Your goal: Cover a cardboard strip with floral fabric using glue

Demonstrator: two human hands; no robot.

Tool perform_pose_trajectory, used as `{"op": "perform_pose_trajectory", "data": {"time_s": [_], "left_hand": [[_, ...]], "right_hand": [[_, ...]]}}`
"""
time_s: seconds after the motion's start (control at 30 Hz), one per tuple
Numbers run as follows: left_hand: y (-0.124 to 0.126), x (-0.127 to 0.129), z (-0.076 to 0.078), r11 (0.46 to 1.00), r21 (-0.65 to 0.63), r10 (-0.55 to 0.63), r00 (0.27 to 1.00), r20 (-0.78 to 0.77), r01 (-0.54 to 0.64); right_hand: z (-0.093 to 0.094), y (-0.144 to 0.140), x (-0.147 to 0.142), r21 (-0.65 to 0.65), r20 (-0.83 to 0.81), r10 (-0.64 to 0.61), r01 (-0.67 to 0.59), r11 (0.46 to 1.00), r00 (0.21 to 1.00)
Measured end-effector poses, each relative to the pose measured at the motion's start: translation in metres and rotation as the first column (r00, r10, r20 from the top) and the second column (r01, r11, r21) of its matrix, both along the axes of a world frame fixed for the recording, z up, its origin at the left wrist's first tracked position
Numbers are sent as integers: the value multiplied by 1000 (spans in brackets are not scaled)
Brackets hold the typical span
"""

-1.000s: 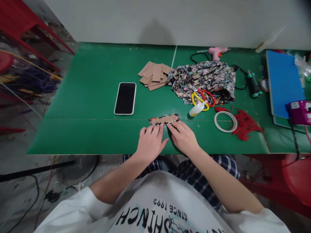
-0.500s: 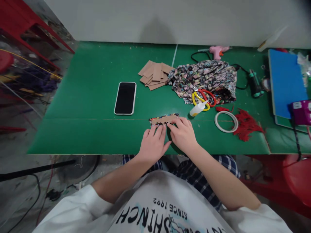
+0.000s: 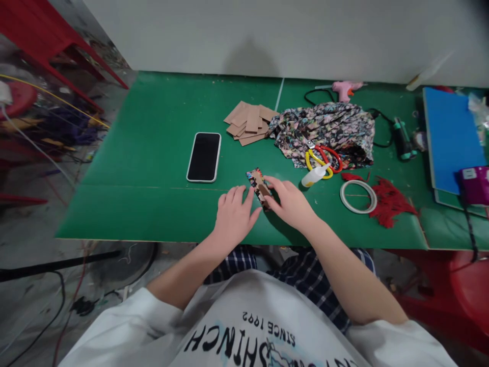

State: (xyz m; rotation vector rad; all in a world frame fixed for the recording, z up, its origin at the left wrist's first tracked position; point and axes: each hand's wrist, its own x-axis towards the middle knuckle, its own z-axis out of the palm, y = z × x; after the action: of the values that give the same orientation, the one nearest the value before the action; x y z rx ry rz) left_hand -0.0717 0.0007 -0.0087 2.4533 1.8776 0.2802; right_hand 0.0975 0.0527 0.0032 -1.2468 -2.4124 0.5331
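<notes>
The only writing that reads lies on the white shirt (image 3: 260, 336) at six o'clock, seen upside down: "SINCE 1992" over large black letters of which "SHINCH" shows (the rest runs off the bottom edge). The purple box (image 3: 474, 184) at three o'clock has a small white label too blurred to read. On the green table (image 3: 160, 153), the fabric-wrapped card (image 3: 259, 187) lies near the front edge, its brown strip framed by patterned cloth, its near end hidden under fingers. The right hand (image 3: 291, 205) pinches that card with thumb and fingertips closed on its near end; the left hand (image 3: 233, 219) lies flat and spread on the table at the card's eight o'clock, its fingertips just beside the card, and contact cannot be told. A second ago the card lay crosswise, long side facing the person, with both hands resting on its near edge; now it is turned to point from eleven to five o'clock. At the card's ten o'clock lies a phone (image 3: 204, 156), screen dark. At twelve o'clock sits a pile of brown cards (image 3: 250, 123), beside patterned cloth (image 3: 324, 130) that partly buries the scissors (image 3: 323, 157). A glue bottle (image 3: 314, 176) and tape ring (image 3: 358, 197) lie at two o'clock, red threads (image 3: 389, 204) beyond.
</notes>
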Motion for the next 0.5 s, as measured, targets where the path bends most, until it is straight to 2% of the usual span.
{"op": "perform_pose_trajectory", "data": {"time_s": [0.1, 0.27, 0.37, 0.5], "left_hand": [[13, -11, 0, 998, -25, -54, 998, 39, 55], [35, -34, 4, 964, -177, -184, 978, 101, 200], [40, -38, 4, 937, -223, -250, 962, 107, 268], [39, -33, -1, 921, -224, -307, 947, 92, 320]], "right_hand": [[2, -4, 4, -85, -73, -33, 26, 996, 997], [-7, -8, 8, -113, -151, -77, 61, 992, 985], [-14, -12, 4, -121, -122, -78, 63, 991, 990], [-17, -18, -4, -84, -57, -43, 38, 996, 997]]}}
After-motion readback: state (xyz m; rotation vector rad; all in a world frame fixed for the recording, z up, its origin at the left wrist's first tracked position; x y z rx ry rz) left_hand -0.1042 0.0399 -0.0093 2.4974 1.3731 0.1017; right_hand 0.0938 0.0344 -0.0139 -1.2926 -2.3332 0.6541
